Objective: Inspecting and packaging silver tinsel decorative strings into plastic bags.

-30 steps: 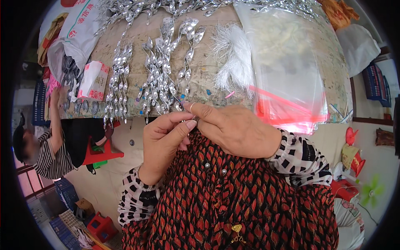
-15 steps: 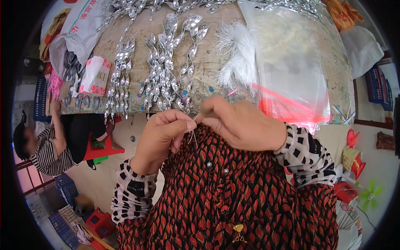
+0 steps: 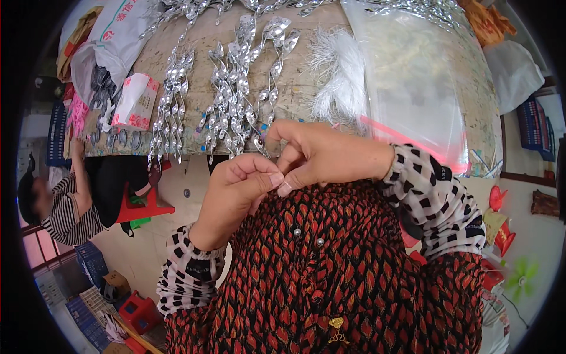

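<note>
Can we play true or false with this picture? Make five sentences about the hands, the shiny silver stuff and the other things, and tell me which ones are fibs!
1. The left hand and right hand are close together. True.
2. The fan is red. False: the fan is green.
3. The white threads lie between the silver strips and the clear bags. True.
4. The box is right of the clear bags. False: the box is left of the silver strips.
5. The sleeves are plain white. False: the sleeves are white with black patches.
</note>
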Demonstrator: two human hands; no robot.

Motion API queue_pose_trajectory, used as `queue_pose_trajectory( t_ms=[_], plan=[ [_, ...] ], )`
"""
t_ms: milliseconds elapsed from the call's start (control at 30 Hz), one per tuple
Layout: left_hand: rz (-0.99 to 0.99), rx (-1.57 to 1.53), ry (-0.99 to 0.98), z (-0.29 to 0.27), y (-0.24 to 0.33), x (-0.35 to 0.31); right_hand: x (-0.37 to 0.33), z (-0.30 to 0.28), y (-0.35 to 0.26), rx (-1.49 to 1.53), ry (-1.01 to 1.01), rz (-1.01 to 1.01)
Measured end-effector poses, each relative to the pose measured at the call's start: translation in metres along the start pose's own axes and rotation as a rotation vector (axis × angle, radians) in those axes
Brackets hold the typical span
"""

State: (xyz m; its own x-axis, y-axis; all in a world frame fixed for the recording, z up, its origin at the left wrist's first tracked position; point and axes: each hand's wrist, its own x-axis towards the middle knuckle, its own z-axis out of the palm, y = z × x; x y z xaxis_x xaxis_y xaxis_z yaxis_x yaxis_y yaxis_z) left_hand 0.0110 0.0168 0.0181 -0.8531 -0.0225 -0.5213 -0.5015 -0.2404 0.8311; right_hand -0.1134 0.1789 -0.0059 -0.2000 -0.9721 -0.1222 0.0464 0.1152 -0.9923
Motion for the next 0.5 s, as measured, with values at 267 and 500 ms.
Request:
queue_pose_trajectory(
  t_ms=[267,500],
  plan=[
    [0.252,0.083,0.214,-0.001,-0.008,-0.004,-0.002,0.012,-0.005,0.401,0.362,0.004],
    [0.084,0.013,0.167,-0.009,-0.012,-0.013,-0.04,-0.109,0.0,0.343,1.243,-0.427]
  ],
)
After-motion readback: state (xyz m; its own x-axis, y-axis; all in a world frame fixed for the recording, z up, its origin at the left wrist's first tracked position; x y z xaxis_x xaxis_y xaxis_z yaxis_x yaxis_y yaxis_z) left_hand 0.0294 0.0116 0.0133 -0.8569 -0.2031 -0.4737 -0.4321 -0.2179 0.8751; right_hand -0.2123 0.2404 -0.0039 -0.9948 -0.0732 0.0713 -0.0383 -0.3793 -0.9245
